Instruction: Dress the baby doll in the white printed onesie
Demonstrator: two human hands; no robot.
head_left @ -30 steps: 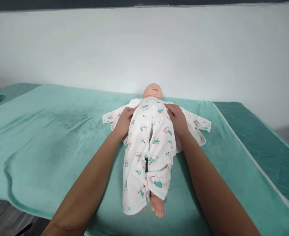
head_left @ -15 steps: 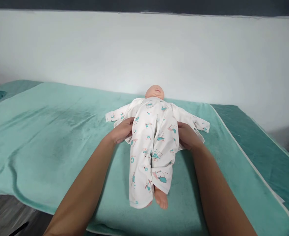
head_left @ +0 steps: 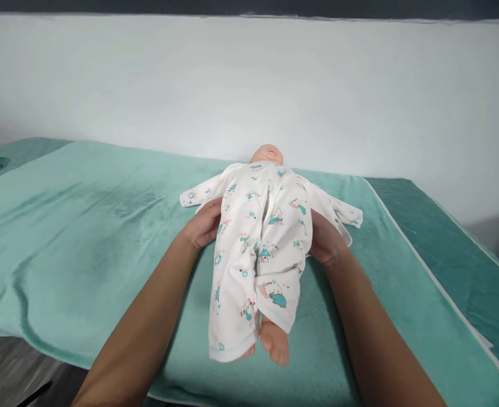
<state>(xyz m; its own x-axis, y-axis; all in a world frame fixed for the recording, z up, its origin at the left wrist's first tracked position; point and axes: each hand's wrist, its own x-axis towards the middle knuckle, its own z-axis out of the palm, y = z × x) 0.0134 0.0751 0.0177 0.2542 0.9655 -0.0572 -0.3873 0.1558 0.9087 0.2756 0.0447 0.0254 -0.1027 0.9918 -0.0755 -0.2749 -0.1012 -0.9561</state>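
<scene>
A baby doll (head_left: 268,155) lies face up, dressed in a white romper (head_left: 261,226) printed with small animals. Its sleeves spread out to both sides, and its bare feet (head_left: 275,342) show past the trouser cuffs. My left hand (head_left: 203,225) clasps the doll at its hip on the left, fingers tucked out of sight behind the cloth. On the opposite hip, my right hand (head_left: 326,237) grips in the same way, with its fingers also hidden behind the romper and the loose flap beside it.
Light green cloth (head_left: 96,237) covers the table beneath the doll. A darker green strip (head_left: 444,243) runs along the right side. The pale wall (head_left: 249,85) stands right behind the doll's head. At the lower left, grey floor (head_left: 12,362) shows past the table edge.
The doll's hips and legs have come up and toward me between my hands, and its legs have shifted slightly left. More of its feet shows. My left hand has moved slightly left.
</scene>
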